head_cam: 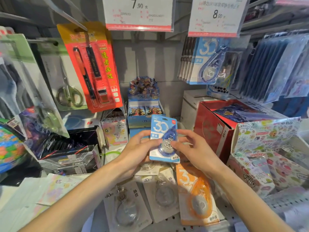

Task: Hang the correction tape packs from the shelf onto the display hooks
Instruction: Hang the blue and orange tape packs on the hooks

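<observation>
A blue correction tape pack (163, 129) marked "30" is held upright above the shelf in the middle of the head view. My left hand (137, 148) grips its left edge and back. My right hand (192, 148) pinches its right side over the blister. Below them on the shelf lie an orange correction tape pack (195, 196) and two white "40m" packs (127, 206) (163, 191). Several matching blue packs (205, 61) hang on a display hook at the upper right, under the 8.00 price tag (215, 15).
A red pen pack (93, 64) and a scissors pack (66, 81) hang at the left. A card display box (144, 104) stands at the back. A red carton (215, 126) and sticker boxes (267, 148) sit at the right. The 7.90 price tag (138, 12) hangs overhead.
</observation>
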Action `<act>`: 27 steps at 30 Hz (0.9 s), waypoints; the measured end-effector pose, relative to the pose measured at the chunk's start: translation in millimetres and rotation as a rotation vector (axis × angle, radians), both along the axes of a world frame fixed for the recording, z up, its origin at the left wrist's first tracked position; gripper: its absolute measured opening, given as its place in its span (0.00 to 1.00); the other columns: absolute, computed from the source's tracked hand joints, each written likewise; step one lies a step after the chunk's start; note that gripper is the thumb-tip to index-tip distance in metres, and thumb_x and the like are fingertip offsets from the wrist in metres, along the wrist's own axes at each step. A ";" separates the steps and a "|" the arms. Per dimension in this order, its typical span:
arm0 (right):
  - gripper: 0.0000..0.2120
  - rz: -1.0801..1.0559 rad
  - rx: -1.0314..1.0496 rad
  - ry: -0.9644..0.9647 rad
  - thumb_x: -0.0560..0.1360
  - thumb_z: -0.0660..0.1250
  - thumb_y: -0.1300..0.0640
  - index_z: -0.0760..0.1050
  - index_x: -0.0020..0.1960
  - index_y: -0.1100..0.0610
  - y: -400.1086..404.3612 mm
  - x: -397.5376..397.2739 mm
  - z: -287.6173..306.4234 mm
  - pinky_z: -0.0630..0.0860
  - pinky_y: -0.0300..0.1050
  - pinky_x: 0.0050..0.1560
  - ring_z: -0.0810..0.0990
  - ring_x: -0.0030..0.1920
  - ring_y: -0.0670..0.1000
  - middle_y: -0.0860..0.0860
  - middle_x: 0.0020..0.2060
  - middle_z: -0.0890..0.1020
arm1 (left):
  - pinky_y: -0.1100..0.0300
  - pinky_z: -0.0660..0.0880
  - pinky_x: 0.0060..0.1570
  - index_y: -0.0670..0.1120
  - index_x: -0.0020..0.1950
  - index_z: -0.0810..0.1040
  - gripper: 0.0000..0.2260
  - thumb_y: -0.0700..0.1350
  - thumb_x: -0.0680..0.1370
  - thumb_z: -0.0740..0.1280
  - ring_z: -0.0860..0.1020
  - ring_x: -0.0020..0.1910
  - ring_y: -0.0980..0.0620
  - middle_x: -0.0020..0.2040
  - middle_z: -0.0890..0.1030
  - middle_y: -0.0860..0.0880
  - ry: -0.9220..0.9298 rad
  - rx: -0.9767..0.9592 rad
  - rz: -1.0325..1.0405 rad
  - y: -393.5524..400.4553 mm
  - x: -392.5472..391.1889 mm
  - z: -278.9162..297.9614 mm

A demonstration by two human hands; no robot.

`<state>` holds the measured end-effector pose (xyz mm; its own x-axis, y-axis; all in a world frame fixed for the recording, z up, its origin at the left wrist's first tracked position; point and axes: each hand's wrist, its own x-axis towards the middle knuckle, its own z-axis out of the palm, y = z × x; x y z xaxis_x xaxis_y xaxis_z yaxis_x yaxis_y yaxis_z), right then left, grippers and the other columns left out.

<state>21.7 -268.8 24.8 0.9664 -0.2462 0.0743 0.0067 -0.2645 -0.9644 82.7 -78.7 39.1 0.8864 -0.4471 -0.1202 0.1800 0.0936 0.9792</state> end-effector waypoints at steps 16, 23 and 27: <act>0.41 -0.097 -0.735 0.364 0.72 0.73 0.33 0.64 0.78 0.47 -10.5 -96.9 -14.5 0.75 0.51 0.68 0.78 0.64 0.52 0.49 0.64 0.73 | 0.63 0.81 0.42 0.46 0.63 0.74 0.18 0.32 0.77 0.72 0.88 0.47 0.51 0.49 0.89 0.49 -0.131 0.240 -0.168 28.4 -25.6 -31.9; 0.45 -0.146 -0.626 0.430 0.67 0.76 0.32 0.66 0.75 0.53 -3.5 -105.3 -13.6 0.79 0.55 0.63 0.83 0.59 0.53 0.48 0.57 0.83 | 0.56 0.84 0.46 0.45 0.61 0.72 0.18 0.33 0.76 0.74 0.88 0.50 0.47 0.50 0.89 0.48 -0.141 0.254 -0.161 29.8 -31.8 -30.7; 0.48 -0.185 -0.571 0.436 0.67 0.78 0.33 0.65 0.77 0.56 -0.5 -106.1 -14.0 0.79 0.54 0.62 0.82 0.60 0.55 0.52 0.59 0.82 | 0.49 0.84 0.52 0.46 0.61 0.72 0.19 0.33 0.75 0.74 0.88 0.51 0.46 0.49 0.89 0.50 -0.144 0.265 -0.119 30.1 -35.3 -31.5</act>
